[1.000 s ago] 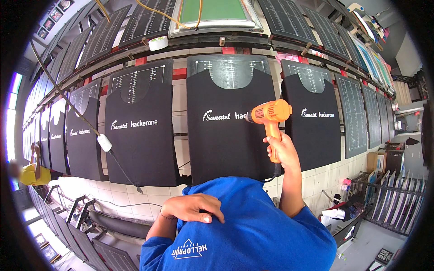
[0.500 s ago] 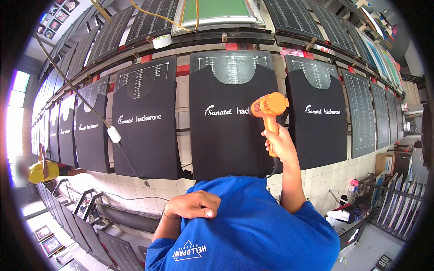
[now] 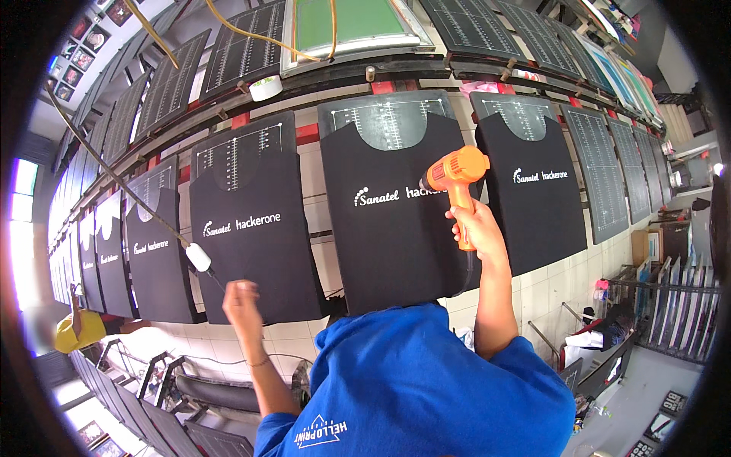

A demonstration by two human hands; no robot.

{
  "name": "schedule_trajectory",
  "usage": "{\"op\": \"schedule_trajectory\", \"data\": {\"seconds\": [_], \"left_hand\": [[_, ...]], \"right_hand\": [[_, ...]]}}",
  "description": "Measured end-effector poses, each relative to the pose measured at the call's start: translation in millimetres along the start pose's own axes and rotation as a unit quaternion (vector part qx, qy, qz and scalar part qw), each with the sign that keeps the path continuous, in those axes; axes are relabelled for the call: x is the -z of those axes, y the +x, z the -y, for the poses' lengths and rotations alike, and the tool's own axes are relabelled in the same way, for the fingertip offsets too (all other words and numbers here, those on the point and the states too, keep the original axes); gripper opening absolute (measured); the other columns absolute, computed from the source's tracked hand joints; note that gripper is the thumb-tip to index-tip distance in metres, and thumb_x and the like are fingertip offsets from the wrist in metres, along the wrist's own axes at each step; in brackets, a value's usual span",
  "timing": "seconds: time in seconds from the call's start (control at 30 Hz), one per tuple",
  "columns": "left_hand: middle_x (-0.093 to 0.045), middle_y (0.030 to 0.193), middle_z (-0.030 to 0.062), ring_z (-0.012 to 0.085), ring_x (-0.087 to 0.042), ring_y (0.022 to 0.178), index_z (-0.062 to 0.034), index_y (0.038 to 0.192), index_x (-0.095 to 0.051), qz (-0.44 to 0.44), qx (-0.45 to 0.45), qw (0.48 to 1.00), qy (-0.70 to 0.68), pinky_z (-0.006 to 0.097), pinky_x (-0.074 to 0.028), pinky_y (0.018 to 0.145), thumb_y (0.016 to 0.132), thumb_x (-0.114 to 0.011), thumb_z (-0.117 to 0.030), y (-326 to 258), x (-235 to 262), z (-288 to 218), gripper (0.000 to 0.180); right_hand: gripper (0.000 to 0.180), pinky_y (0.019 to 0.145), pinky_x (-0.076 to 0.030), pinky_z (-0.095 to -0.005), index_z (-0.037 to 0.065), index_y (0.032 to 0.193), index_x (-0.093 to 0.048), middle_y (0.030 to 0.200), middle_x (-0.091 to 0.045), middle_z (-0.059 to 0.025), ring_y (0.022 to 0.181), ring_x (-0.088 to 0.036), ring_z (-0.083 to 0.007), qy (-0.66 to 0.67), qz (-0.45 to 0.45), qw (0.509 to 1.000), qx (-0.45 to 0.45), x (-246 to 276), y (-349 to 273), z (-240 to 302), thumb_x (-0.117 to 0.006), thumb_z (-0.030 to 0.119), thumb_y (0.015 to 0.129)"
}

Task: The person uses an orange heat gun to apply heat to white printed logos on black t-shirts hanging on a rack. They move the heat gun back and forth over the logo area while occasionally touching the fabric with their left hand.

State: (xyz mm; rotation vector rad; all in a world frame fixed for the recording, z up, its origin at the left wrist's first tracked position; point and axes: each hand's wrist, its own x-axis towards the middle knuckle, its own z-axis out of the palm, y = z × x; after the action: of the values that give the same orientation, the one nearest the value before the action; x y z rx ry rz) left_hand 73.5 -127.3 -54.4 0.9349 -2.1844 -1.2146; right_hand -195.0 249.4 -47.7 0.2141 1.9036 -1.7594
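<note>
My right hand [image 3: 478, 228] is closed round the handle of an orange heat gun [image 3: 460, 171]. Its nozzle points left, just above the white print on a black T-shirt [image 3: 396, 251] that is stretched over a flat printing board [image 3: 396, 107]. Part of the print is hidden behind the gun. My left hand [image 3: 244, 308] hovers over the lower edge of the neighbouring black T-shirt [image 3: 255, 251], fingers curled. A dark cord from a hanging white socket connector [image 3: 199, 257] reaches this hand; whether the fingers grip it is hard to see.
Another shirted board [image 3: 533, 206] lies to the right, with bare marked boards [image 3: 596, 171] beyond. A green screen frame [image 3: 350, 34] and a white tape roll [image 3: 266, 89] rest at the far side. A person in yellow [image 3: 80, 329] is at far left.
My left hand has left my shirt front and moved up and left to the hanging cord. The heat gun stays over the same print, and the whole view has tilted slightly.
</note>
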Motion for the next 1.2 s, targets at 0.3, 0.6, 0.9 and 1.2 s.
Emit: {"op": "schedule_trajectory", "data": {"seconds": [0.3, 0.6, 0.9, 1.2], "left_hand": [[-0.064, 0.091, 0.0109, 0.0221, -0.059, 0.081, 0.0008, 0.105, -0.064, -0.296, 0.141, 0.924, 0.198, 0.034, -0.048, 0.075, 0.099, -0.051, -0.025, 47, 117, 225, 0.029], [-0.055, 0.132, 0.0179, 0.0340, -0.048, 0.126, -0.0030, 0.134, -0.051, -0.263, 0.219, 0.836, 0.429, 0.045, -0.037, 0.105, 0.099, -0.044, -0.038, 12, 91, 299, 0.051], [-0.046, 0.142, 0.0150, 0.0299, -0.040, 0.134, -0.0047, 0.138, -0.046, -0.291, 0.275, 0.837, 0.374, 0.047, -0.031, 0.109, 0.099, -0.043, -0.040, 15, 76, 285, 0.052], [-0.046, 0.142, 0.0144, 0.0294, -0.041, 0.133, -0.0049, 0.138, -0.047, -0.308, 0.268, 0.835, 0.369, 0.046, -0.031, 0.109, 0.099, -0.044, -0.040, 15, 75, 286, 0.052]], "right_hand": [[0.023, 0.050, -0.049, -0.0260, 0.001, 0.105, -0.055, 0.084, -0.060, -0.0046, 0.058, -0.056, -0.0106, -0.036, -0.012, 0.999, -0.036, -15, -23, 2, -0.062, 0.017, 0.089], [0.021, 0.050, -0.049, -0.0258, 0.002, 0.106, -0.056, 0.084, -0.060, -0.0047, 0.058, -0.056, -0.0104, -0.035, 0.002, 0.999, -0.039, -17, -22, -3, -0.062, 0.014, 0.089], [0.024, 0.051, -0.050, -0.0252, 0.002, 0.110, -0.055, 0.087, -0.061, -0.0053, 0.059, -0.056, -0.0097, -0.033, 0.022, 0.998, -0.055, -20, -20, -1, -0.060, 0.013, 0.090], [0.023, 0.050, -0.050, -0.0237, 0.002, 0.109, -0.056, 0.086, -0.061, -0.0046, 0.059, -0.056, -0.0092, -0.057, 0.038, 0.997, -0.044, -32, -21, -1, -0.062, 0.014, 0.090]]}}
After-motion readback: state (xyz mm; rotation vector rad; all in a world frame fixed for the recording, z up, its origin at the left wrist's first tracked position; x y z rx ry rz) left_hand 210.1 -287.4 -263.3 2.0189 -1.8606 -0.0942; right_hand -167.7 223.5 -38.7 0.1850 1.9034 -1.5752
